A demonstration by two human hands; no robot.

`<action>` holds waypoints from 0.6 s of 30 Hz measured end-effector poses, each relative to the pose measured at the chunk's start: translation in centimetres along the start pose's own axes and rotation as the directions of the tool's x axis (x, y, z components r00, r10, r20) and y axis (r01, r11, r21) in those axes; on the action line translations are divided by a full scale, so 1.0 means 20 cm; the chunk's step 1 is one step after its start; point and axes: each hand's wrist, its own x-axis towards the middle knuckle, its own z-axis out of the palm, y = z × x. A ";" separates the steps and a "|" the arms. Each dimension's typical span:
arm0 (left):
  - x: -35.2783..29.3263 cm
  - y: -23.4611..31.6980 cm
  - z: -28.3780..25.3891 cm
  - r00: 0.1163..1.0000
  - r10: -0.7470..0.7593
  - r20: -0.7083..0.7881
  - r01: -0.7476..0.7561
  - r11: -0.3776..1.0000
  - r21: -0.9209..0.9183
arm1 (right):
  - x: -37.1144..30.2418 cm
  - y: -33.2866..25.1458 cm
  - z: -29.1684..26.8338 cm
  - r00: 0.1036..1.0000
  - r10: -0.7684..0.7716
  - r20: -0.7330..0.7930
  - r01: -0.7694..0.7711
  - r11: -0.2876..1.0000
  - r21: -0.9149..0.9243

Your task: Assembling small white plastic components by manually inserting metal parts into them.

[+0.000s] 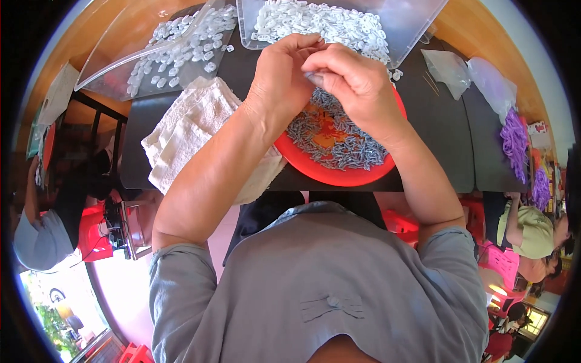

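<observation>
My left hand [283,71] and my right hand [358,85] meet above a round red plate [339,179]. Fingers and thumb of the left one are bent together, pointing away from me; whatever they grip is hidden. On the right, thumb and forefinger are pinched, with a small greyish spot at the tips too tiny to name. Many small grey-blue screw-like pieces [357,151] lie spread over the plate. Just beyond my hands, a clear plastic bin [407,45] holds a heap of small white plastic parts [321,21].
A second clear bin [100,75], tilted, has more white parts at the far left. A cream towel [193,124] lies left of the plate on the dark table [433,139]. Plastic bags [448,71] and purple cords [513,145] are at the right. Other people sit on both sides.
</observation>
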 end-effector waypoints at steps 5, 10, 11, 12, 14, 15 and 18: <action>-0.02 0.01 0.03 1.000 -0.013 0.010 0.013 1.000 -0.003 | -0.01 0.01 0.02 0.997 0.072 0.016 -0.073 0.996 0.060; -0.05 0.00 0.06 0.997 0.041 -0.058 -0.041 0.999 -0.006 | -0.01 -0.05 0.03 0.925 0.376 0.050 -0.367 0.854 0.369; -0.05 0.00 0.05 0.998 0.056 -0.041 -0.057 0.998 -0.015 | 0.00 -0.06 0.03 0.926 0.374 0.048 -0.364 0.854 0.371; -0.06 0.01 0.05 0.998 0.058 -0.040 -0.059 0.998 -0.011 | 0.01 -0.07 0.03 0.899 0.436 0.046 -0.417 0.820 0.393; -0.08 0.01 0.06 0.998 0.056 0.011 -0.056 0.998 -0.021 | 0.01 -0.08 0.03 0.866 0.498 0.040 -0.467 0.779 0.418; -0.08 0.01 0.06 0.998 0.055 0.012 -0.055 0.998 -0.016 | 0.01 -0.08 0.03 0.852 0.520 0.060 -0.497 0.767 0.406; -0.09 0.00 0.08 0.995 0.095 -0.012 -0.094 0.995 0.045 | -0.01 -0.07 0.02 0.847 0.526 0.077 -0.512 0.768 0.384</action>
